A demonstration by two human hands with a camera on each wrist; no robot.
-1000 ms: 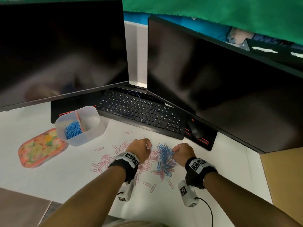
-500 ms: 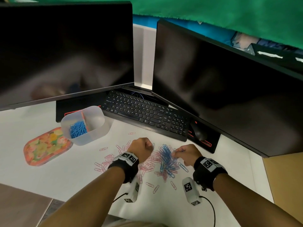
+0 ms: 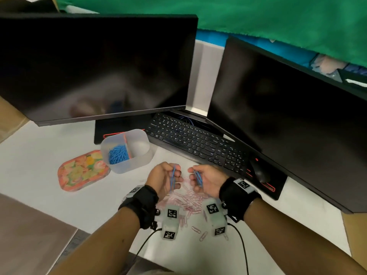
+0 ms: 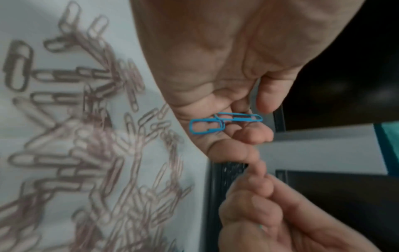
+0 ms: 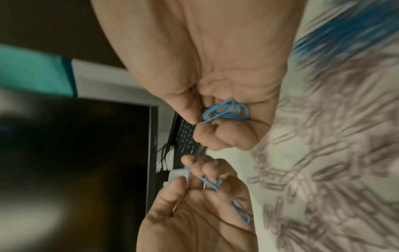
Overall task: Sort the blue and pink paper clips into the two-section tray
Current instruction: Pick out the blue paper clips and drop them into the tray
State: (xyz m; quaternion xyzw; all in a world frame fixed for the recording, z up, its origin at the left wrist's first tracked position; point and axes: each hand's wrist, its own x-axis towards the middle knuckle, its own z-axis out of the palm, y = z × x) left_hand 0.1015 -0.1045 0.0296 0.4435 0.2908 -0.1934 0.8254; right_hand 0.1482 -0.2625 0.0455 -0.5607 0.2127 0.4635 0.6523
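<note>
Both hands hover palm-up over the scattered pink paper clips on the white table. My left hand pinches a few linked blue clips between thumb and curled fingers. Close to its right, my right hand holds a small bunch of blue clips in its curled fingers. The clear two-section tray stands to the upper left of the hands. A heap of blue clips fills its left section; the right section looks empty. A blurred blue patch shows on the table by the pink clips.
A black keyboard and a mouse lie just beyond the hands, under two dark monitors. A flowery oval lid or dish sits left of the tray. Loose pink clips lie near the wrists.
Both hands have risen from the clip pile and turned palm-up, each now holding blue clips. The blue heap between the hands no longer shows in the head view.
</note>
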